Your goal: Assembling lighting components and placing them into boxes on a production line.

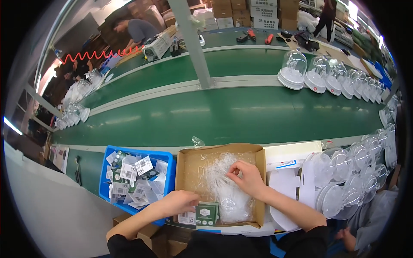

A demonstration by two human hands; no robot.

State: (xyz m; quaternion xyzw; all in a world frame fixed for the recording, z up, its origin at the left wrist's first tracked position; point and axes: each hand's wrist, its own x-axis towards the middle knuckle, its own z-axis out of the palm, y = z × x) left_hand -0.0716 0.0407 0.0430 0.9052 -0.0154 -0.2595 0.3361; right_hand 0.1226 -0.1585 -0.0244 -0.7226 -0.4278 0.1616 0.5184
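Observation:
An open cardboard box (185, 160) lies in front of me, holding a heap of thin clear plastic strands (221, 170). Over that heap, my right hand (247, 177) pinches with thumb and forefinger at what looks like one fine strand. My left hand (184, 202) is curled at the box's near left corner, above a white printed card (186, 217); whether it grips the card is hidden. Beside it stand green cards (206, 213) with white print. A bundle of clear strands (234, 206) fills the box's near right part.
A blue bin (103, 180) full of printed cards and clear pieces is left of the box. Clear domes on white bases (335, 195) crowd the right side. More domes (293, 71) line the green conveyor (223, 116). A co-worker (140, 31) is at the far left.

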